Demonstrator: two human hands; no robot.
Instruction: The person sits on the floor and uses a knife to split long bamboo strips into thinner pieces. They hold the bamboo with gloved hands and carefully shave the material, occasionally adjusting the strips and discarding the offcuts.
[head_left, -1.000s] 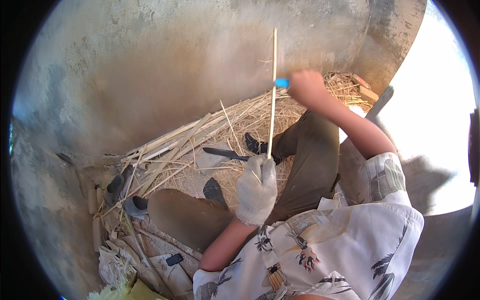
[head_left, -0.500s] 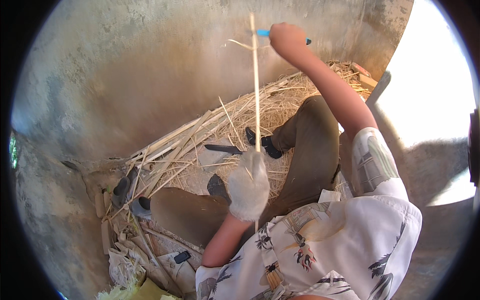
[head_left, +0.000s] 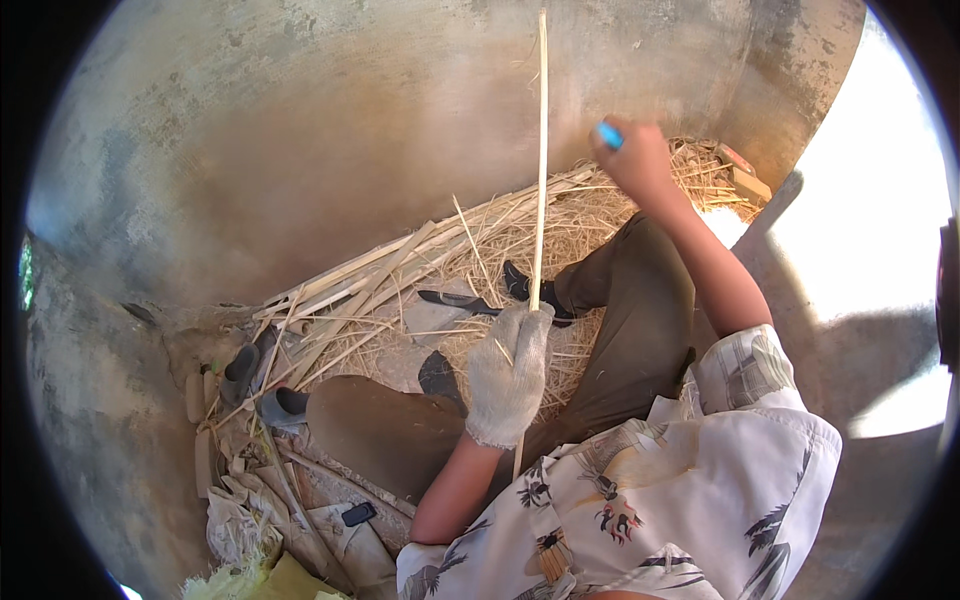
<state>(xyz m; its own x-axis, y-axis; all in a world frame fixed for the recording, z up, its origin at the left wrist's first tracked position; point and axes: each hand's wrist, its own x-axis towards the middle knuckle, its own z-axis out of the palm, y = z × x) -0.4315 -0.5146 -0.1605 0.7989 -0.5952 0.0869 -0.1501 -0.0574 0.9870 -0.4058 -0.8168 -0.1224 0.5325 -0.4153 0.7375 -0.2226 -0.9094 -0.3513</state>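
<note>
My left hand (head_left: 508, 378), in a whitish knit glove, is closed around a long, thin, pale bamboo strip (head_left: 542, 160). The strip stands nearly upright, rising well above the glove, and its lower end passes down beside my shirt. My bare right hand (head_left: 638, 160) is up to the right, apart from the strip, closed on a small blue tool (head_left: 609, 136). Motion blurs that hand, and its fingers cover most of the tool, so its exact kind cannot be made out. Beyond the glove, a dark-bladed knife (head_left: 458, 300) lies on the ground near my shoe.
Pale strips (head_left: 370, 268) and shavings (head_left: 510, 240) lie along the curved wall (head_left: 300, 130). Bricks (head_left: 748, 185) sit at the far right. Grey slippers (head_left: 284, 406), a small black device (head_left: 358, 514) and crumpled sacking (head_left: 240, 530) are at the left.
My right hand has moved down and right, away from the strip with the blue tool. A curled shaving that stuck out from the strip's upper part no longer shows there.
</note>
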